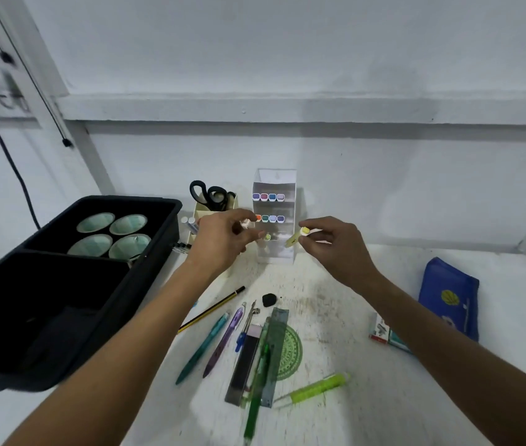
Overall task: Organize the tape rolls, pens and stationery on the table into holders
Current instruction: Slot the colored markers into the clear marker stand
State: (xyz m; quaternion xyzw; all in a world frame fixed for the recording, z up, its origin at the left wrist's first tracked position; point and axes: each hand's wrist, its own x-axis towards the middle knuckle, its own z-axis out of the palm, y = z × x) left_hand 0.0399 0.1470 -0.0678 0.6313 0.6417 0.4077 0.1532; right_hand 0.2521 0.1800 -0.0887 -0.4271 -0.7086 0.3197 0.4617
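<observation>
Against the pale wall [319, 59], marker rack [274, 217] on stained white tabletop [335, 320]; before it, left grip [223, 239] pinches a small white piece [246, 224], right grip [329, 244] a yellow marker [300, 235].

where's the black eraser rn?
In the head view the black eraser lies loose on the table, centre, just beyond the ruler and right of the yellow-black pencil's tip, nearer than the clear marker holder.

A plain study or craft desk in a simple room: a white table [335, 317] set against a bare whitewashed wall [287, 59], strewn with pens [202, 347], a pencil [211, 309] and a green protractor [290, 352]. A clear marker rack [274, 217], a scissors holder [211, 204] and a blue pencil case [448, 297] stand by.
</observation>
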